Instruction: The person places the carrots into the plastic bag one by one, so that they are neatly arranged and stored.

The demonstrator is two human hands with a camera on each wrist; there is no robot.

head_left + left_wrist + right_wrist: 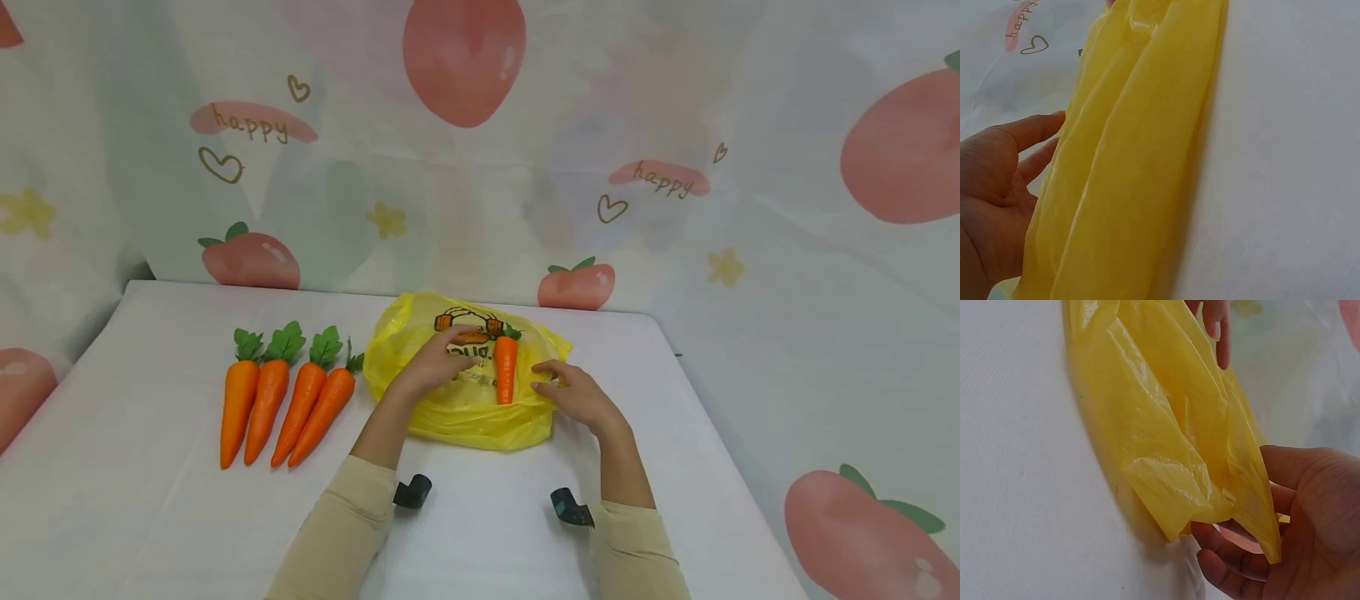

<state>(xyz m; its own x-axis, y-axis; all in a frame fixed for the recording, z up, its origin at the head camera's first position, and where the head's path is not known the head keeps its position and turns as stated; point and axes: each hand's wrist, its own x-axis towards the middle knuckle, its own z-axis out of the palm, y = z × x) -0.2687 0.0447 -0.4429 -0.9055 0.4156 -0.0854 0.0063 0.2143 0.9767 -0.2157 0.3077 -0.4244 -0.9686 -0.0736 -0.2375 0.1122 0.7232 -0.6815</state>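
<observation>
Where the backdrop (675, 250) reads "happy", hands touch the bag (465, 412).

Bright, even, diffuse light fills all 3 views, with no hard glare. Around the yellow bag (465, 392) shadows are faint: a soft one along its near edge in the head view and a thin dark line beside it on the white table (1016, 487) in both wrist views. The head view bends slightly at its edges, and the backdrop behind the bag looks soft.
</observation>
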